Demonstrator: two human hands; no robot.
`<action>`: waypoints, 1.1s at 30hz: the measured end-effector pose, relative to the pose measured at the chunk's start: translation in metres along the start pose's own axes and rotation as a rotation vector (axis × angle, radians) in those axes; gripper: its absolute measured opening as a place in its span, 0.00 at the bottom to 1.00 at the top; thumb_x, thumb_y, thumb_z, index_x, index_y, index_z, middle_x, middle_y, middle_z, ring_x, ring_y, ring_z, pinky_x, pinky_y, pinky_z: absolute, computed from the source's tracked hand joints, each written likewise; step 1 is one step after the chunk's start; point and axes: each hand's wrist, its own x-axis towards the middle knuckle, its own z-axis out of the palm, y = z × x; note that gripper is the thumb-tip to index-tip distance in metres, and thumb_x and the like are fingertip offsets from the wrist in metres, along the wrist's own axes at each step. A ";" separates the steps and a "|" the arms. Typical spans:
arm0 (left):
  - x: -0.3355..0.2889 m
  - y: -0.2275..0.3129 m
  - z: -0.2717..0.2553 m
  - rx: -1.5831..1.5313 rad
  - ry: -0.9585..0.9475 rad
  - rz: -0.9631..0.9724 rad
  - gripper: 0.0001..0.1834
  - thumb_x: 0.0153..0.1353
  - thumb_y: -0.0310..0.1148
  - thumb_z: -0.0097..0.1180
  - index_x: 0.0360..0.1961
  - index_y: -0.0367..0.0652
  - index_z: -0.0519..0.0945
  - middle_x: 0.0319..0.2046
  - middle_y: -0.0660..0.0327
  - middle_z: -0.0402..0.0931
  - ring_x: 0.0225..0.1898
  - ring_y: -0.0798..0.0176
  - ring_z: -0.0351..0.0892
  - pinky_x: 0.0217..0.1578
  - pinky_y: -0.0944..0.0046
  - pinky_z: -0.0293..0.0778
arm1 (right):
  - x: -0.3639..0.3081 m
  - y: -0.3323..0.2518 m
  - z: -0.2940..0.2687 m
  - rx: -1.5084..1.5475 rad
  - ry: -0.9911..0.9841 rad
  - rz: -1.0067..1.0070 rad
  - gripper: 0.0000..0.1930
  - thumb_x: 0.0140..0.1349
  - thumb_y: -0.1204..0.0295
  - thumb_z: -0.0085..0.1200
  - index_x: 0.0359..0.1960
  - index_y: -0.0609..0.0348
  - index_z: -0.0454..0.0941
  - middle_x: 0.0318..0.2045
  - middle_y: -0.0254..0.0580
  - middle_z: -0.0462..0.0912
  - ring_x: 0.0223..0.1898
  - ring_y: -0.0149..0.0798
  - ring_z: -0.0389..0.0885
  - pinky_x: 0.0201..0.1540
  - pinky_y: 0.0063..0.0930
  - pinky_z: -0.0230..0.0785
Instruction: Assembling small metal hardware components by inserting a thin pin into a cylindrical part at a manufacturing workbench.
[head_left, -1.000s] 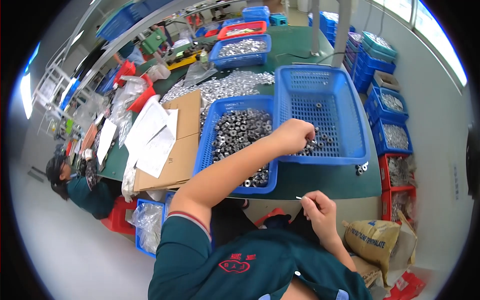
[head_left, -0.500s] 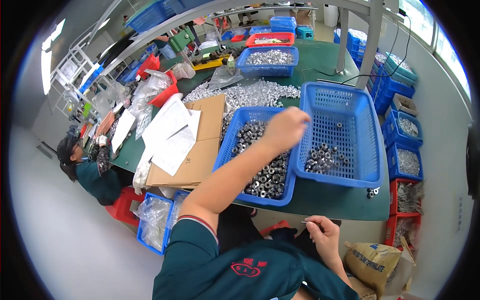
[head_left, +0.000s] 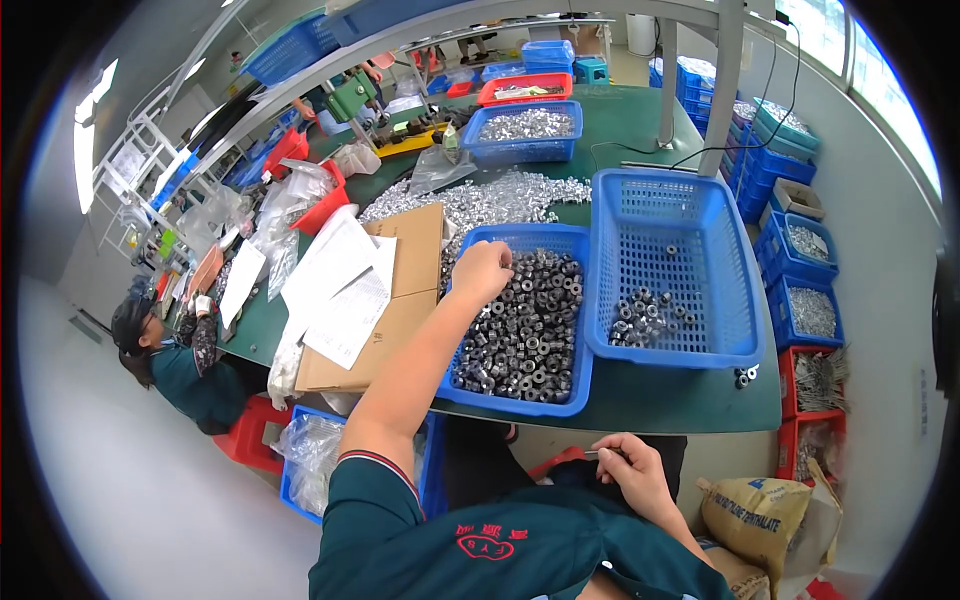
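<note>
My left hand (head_left: 483, 272) reaches into the far left part of a blue basket (head_left: 584, 375) filled with small dark metal bushings (head_left: 530, 340). Its fingers are curled down at the parts, and whatever they pinch is hidden. Low at the front, below the table edge, my right hand (head_left: 638, 472) is closed with thumb and fingers on a thin metal rod (head_left: 592, 453). A second blue basket (head_left: 675, 200), right beside the first, has a small heap of similar bushings (head_left: 645, 318) in its near left part and a single one farther back.
A pile of shiny metal parts (head_left: 480, 195) spreads behind the baskets. Cardboard (head_left: 415, 250) and paper sheets (head_left: 345, 315) lie to the left. A few loose bushings (head_left: 745, 376) sit by the right basket's near corner. A metal frame post (head_left: 722, 90) rises behind. A co-worker (head_left: 180, 350) sits far left.
My left hand has moved left from the right basket's edge, down to the bushings in the left basket. My right hand stays low with the rod, shifted slightly left.
</note>
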 end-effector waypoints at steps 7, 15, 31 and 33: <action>-0.024 0.004 -0.022 -0.439 0.056 0.065 0.10 0.54 0.28 0.64 0.37 0.40 0.80 0.31 0.59 0.82 0.36 0.62 0.83 0.37 0.63 0.77 | -0.004 -0.003 0.004 0.026 0.012 0.004 0.07 0.66 0.75 0.53 0.42 0.64 0.78 0.26 0.33 0.79 0.26 0.22 0.75 0.30 0.17 0.70; -0.131 0.065 -0.050 -1.634 -0.394 -0.136 0.11 0.58 0.18 0.59 0.43 0.35 0.79 0.40 0.55 0.81 0.38 0.61 0.84 0.39 0.63 0.81 | 0.006 -0.025 0.005 0.098 0.119 -0.113 0.06 0.63 0.81 0.55 0.41 0.67 0.77 0.31 0.37 0.82 0.34 0.27 0.83 0.38 0.19 0.77; -0.223 0.096 -0.026 -1.733 -0.335 -0.198 0.18 0.58 0.18 0.57 0.50 0.38 0.75 0.41 0.60 0.76 0.38 0.69 0.76 0.39 0.70 0.74 | 0.017 -0.045 0.025 -0.498 0.105 -0.692 0.08 0.58 0.83 0.57 0.40 0.64 0.76 0.31 0.43 0.85 0.28 0.34 0.86 0.29 0.21 0.74; -0.225 0.099 -0.026 -1.711 -0.315 -0.223 0.19 0.57 0.18 0.57 0.51 0.37 0.74 0.41 0.58 0.75 0.38 0.67 0.76 0.37 0.68 0.74 | 0.017 -0.044 0.028 -0.476 0.112 -0.719 0.08 0.57 0.82 0.59 0.39 0.64 0.77 0.30 0.42 0.85 0.28 0.35 0.86 0.29 0.22 0.74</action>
